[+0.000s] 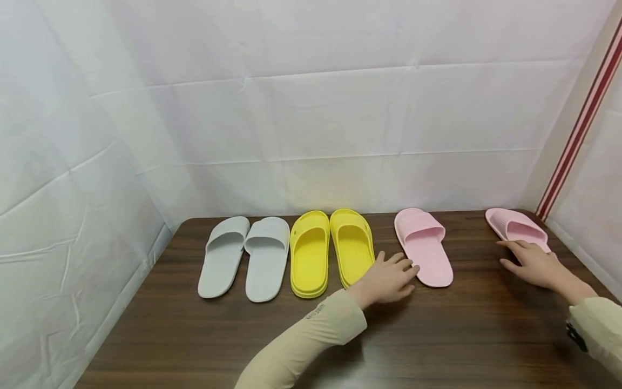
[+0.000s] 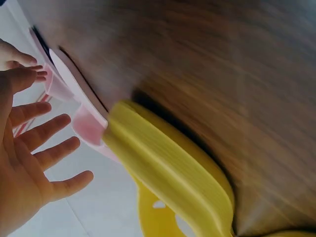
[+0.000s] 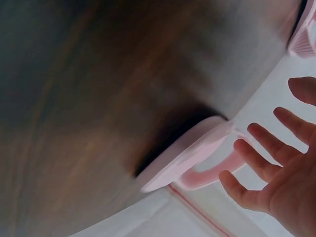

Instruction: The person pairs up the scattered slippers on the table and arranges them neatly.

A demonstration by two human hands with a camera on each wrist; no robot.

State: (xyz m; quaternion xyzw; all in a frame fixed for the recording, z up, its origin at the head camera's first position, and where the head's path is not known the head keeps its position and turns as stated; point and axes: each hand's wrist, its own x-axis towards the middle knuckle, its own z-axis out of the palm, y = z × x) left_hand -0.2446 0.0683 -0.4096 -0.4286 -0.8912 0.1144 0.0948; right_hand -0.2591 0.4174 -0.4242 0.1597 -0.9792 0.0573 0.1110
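Observation:
Two pink slippers lie apart on the right of the brown wooden table (image 1: 437, 335). My left hand (image 1: 386, 280) is beside the heel end of the left pink slipper (image 1: 430, 259), its fingers spread and holding nothing. In the left wrist view that hand (image 2: 29, 153) shows a bare palm. Over the heel part of the right pink slipper (image 1: 522, 232) is my right hand (image 1: 534, 263), which hides some of it. The right wrist view shows the right hand (image 3: 286, 163) with fingers apart, close to the pink slipper (image 3: 185, 158) and gripping nothing.
A yellow slipper pair (image 1: 310, 259) stands in the middle, its right one (image 1: 353, 243) partly behind my left hand. Further left lie two pale grey slippers, one (image 1: 223, 259) beside the other (image 1: 267, 265). White cloth (image 1: 311, 113) hangs behind the table; a red stripe (image 1: 578, 124) runs down the right corner.

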